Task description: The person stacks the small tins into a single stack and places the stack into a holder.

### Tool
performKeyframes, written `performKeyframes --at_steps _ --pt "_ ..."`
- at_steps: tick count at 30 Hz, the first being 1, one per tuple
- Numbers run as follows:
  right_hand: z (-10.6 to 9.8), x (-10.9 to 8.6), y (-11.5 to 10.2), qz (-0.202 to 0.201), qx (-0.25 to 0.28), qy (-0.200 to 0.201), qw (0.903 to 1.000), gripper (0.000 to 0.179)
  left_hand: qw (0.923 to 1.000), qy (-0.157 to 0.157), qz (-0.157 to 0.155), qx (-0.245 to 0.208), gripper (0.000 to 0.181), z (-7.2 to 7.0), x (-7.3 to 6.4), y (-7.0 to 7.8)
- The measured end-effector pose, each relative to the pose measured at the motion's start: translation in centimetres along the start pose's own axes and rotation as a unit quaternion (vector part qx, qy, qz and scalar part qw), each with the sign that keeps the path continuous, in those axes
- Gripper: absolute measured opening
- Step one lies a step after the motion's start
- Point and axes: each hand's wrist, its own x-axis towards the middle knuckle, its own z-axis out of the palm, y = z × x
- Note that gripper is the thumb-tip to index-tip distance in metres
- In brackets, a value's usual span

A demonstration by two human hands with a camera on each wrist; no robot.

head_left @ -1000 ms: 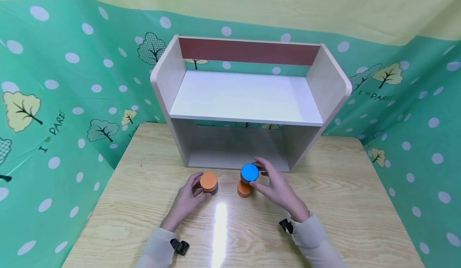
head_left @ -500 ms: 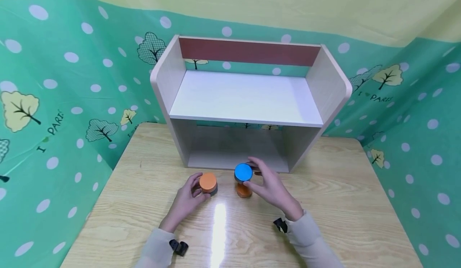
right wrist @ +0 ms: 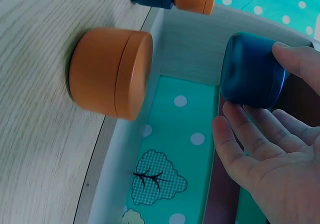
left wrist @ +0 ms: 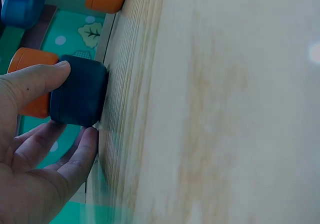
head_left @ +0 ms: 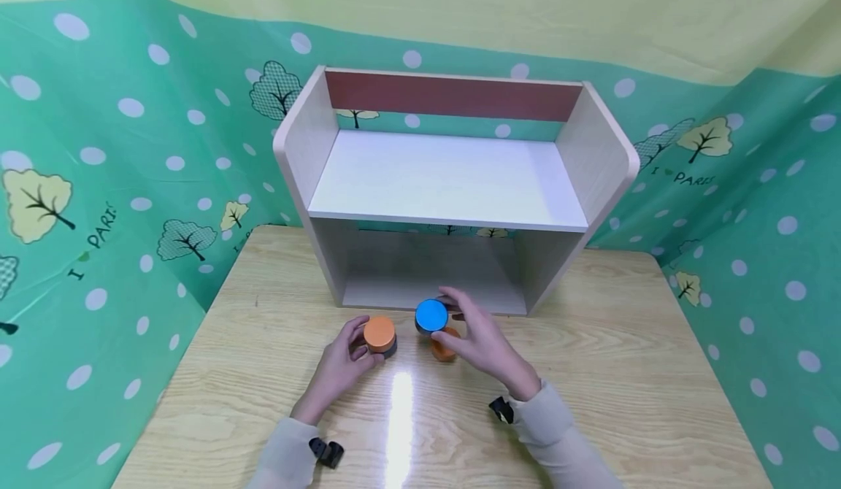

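On the tabletop, my left hand (head_left: pixel 336 368) grips a small blue lidded tin (left wrist: pixel 80 93) by its sides. An orange lidded tin (head_left: pixel 379 333) sits on top of that blue one, partly behind the thumb in the left wrist view. My right hand (head_left: pixel 485 344) holds a second blue tin (right wrist: pixel 250 71) between thumb and fingertips, raised above the table. Below and slightly right of it, a second orange tin (right wrist: pixel 102 73) stands on the table, partly covered by the right hand and the raised tin in the head view.
A white two-level shelf (head_left: pixel 447 182) stands just behind the tins, with a reddish-brown back strip (head_left: pixel 453 95). The wooden table (head_left: pixel 631 372) extends to both sides and the front. Green patterned cloth (head_left: pixel 131 160) hangs around the table.
My right hand has moved left with the raised blue tin, from above the lone orange tin towards the stack. My left hand and its stack have stayed almost still.
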Motion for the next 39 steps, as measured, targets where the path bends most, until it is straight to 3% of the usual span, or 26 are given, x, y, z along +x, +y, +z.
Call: performKeyframes --at_steps 10,39 --pt "1.2 0.5 -0.8 0.018 0.008 -0.023 0.9995 0.073 1.0 0.001 -0.004 0.004 0.08 0.1 0.0 -0.1" --pt "3.3 3.1 -2.1 -0.018 0.008 -0.042 0.9989 0.073 0.9999 -0.002 -0.008 0.012 0.078 -0.1 0.1 -0.1"
